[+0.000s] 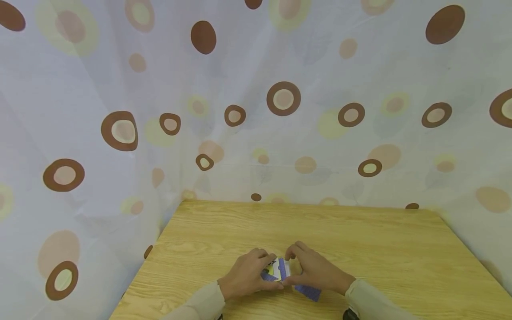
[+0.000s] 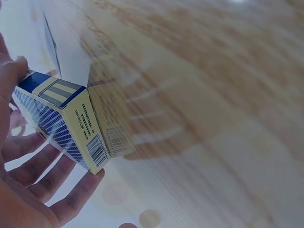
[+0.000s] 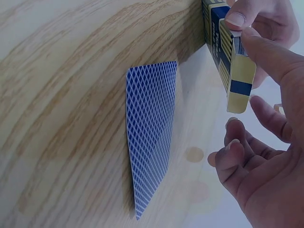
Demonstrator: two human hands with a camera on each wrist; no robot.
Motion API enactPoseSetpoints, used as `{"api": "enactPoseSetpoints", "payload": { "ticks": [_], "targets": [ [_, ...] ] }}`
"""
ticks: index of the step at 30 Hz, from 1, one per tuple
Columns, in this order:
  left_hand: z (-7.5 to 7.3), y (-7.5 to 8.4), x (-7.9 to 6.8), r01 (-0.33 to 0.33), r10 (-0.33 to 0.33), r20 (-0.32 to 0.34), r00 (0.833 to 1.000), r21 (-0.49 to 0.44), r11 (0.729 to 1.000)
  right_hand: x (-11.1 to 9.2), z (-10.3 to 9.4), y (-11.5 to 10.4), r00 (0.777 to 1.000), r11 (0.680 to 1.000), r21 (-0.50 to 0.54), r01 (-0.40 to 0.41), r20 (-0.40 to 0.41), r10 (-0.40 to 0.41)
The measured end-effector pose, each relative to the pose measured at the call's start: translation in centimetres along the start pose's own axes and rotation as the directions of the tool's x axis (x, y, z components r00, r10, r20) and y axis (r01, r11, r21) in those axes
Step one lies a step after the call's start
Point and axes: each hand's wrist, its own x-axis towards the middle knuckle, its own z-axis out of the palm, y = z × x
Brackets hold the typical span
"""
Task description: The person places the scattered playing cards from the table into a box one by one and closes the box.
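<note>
My left hand [image 1: 250, 273] holds a small playing card box [image 2: 88, 130], cream and blue with a barcode on one side, close over the table. Its fingers spread along one face, and its thumb sits at the opposite edge. In the right wrist view the box's cream end flap [image 3: 242, 78] with a blue band stands out. My right hand [image 1: 316, 269] is at that end. Its thumb touches the box beside the flap, while the other fingers bend loosely, apart from the box. Below the right hand lies a playing card [image 3: 152, 128], blue lattice back up; whether more lie beneath it, I cannot tell.
The glossy wood-grain table [image 1: 224, 226] stretches ahead and to both sides of the hands. A pale curtain [image 1: 248, 66] with brown, peach and yellow circles hangs behind the table and along its left and right edges.
</note>
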Motion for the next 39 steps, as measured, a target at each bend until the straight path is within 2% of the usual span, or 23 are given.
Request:
{"api": "enactPoseSetpoints", "payload": {
  "ticks": [9,16,20,31,39],
  "targets": [
    [0.0,0.0,0.1,-0.001,0.001,0.003,1.0,0.001,1.0,-0.1,0.0,-0.4,0.999,0.995,0.096,0.035,0.023,-0.037],
    [0.2,-0.1,0.1,-0.021,0.021,-0.014,1.0,0.003,1.0,0.0,-0.1,-0.5,0.997,0.992,0.107,0.064,0.032,-0.068],
    [0.1,0.1,0.2,-0.001,0.001,0.008,1.0,0.003,1.0,-0.1,-0.1,-0.1,0.997,0.992,0.108,0.063,0.033,-0.067],
    [0.0,0.2,0.1,0.039,-0.039,0.051,0.998,0.002,0.999,-1.4,-0.9,1.4,0.998,0.996,0.068,0.058,-0.026,-0.056],
    [0.0,0.2,0.0,0.06,-0.06,0.07,0.996,-0.007,0.998,-3.1,-1.4,2.4,1.0,1.0,-0.022,0.003,0.019,-0.003]
  ]
}}
